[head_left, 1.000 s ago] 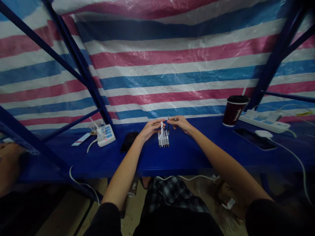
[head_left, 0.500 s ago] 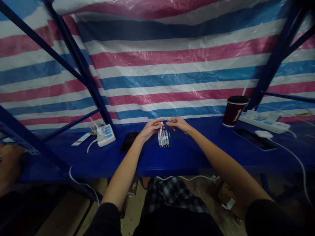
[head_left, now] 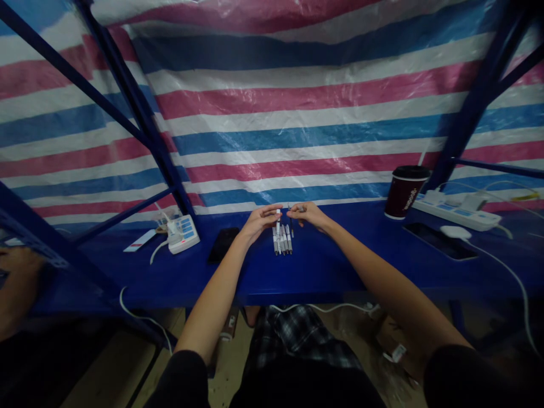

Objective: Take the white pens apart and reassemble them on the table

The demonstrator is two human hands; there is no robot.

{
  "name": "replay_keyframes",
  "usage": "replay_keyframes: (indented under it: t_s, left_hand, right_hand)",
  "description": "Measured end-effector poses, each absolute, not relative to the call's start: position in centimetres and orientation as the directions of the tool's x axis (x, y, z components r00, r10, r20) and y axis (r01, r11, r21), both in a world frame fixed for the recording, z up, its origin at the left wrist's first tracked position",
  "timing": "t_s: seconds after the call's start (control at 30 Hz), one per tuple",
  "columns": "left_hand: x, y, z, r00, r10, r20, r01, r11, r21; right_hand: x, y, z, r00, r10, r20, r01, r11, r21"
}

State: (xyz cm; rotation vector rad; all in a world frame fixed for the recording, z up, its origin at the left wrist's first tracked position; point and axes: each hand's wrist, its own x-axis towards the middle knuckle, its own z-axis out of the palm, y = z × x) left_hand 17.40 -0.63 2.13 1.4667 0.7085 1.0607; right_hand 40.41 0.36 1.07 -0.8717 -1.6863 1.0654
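My left hand [head_left: 258, 222] is closed, its fingertips pinching a small white pen part [head_left: 278, 215] that stands nearly upright. Whether this is a cap or a barrel, I cannot tell. Just to the right, my right hand [head_left: 312, 214] is closed on a thin dark rod that looks like a pen refill [head_left: 292, 223]; its upper part is among the fingers. Below and between both hands, several white-and-grey pens [head_left: 284, 245] lie side by side on the blue table [head_left: 293, 277], tips toward me.
Left of my arm lies a black phone [head_left: 222, 245], beyond it a white power strip [head_left: 185, 233] with plugs. To the right are a dark lidded cup [head_left: 406, 192], another phone [head_left: 437, 241] and a second power strip [head_left: 463, 212]. Another person's hand [head_left: 19, 272] shows far left.
The white pen part in my left hand has turned from a slant to nearly upright. My right hand and the row of pens look the same.
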Motion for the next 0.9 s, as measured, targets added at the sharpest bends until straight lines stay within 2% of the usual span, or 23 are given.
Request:
replay_keyframes:
  t_s: [0.4,0.9]
  left_hand:
    - [17.74,-0.67,2.55,0.223,0.941,0.256,-0.218,-0.208,0.954]
    - [17.71,-0.63,2.55,0.166,0.952,0.256,-0.159,-0.231,0.96]
  right_hand:
    - [40.5,0.76,0.72,-0.322,0.887,0.33,0.05,0.364,-0.93]
    - [40.55,0.83,0.71,-0.336,0.886,0.32,0.057,0.359,-0.932]
